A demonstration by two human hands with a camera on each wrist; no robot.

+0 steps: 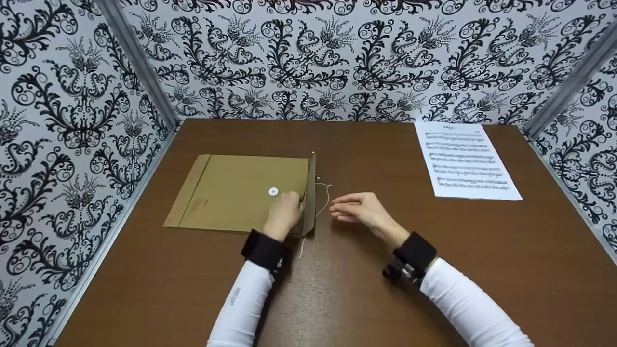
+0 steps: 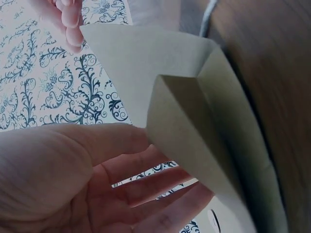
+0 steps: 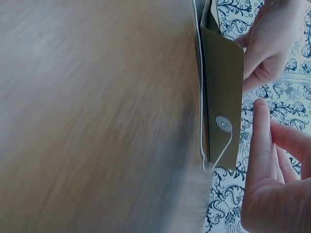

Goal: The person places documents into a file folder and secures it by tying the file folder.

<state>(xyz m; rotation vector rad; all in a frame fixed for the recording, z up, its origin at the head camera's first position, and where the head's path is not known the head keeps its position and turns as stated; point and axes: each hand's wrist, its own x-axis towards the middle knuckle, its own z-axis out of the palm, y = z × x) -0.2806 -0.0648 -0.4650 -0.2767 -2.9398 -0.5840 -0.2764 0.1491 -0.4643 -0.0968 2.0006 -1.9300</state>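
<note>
A brown string-tie envelope (image 1: 236,193) lies on the table with its mouth to the right and its flap (image 3: 223,82) standing up. My left hand (image 1: 285,211) grips the front panel at the mouth's edge; the left wrist view shows the thumb and fingers at that panel (image 2: 177,131), which is lifted apart from the back. One white button (image 1: 273,191) sits on the front, another (image 3: 223,123) on the flap, with a pale string (image 1: 329,195) trailing from it. Just right of the flap, my right hand (image 1: 364,210) hovers with nothing in it, fingers extended and close together.
A sheet of printed music (image 1: 465,161) lies at the back right of the brown table (image 1: 366,294). Patterned wall panels (image 1: 313,62) enclose the back and both sides. A loose string end (image 1: 302,248) hangs past the envelope's near corner.
</note>
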